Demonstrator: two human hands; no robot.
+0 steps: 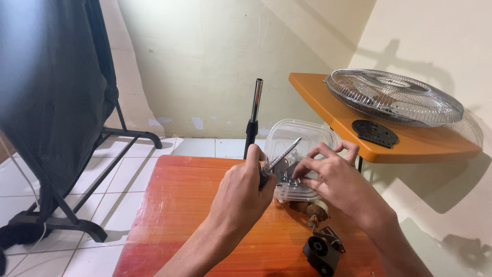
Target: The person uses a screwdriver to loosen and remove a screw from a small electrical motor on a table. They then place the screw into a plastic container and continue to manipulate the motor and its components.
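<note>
Orange-red wooden counter (179,215) fills foreground. Clear plastic container (300,134) sits at counter's far edge. Left hand (243,192) clenched around screwdriver (279,160), tip aimed into container. Right hand (335,179) fingers curled, touching small metal parts at container's rim. Black motor part (322,252) lies nearby.

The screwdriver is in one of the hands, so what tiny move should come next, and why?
Probably lift one screw out: the right hand has its fingertips among the small screws in the clear plastic container, while the left hand holds the screwdriver tilted just above them, ready but touching nothing.
</note>
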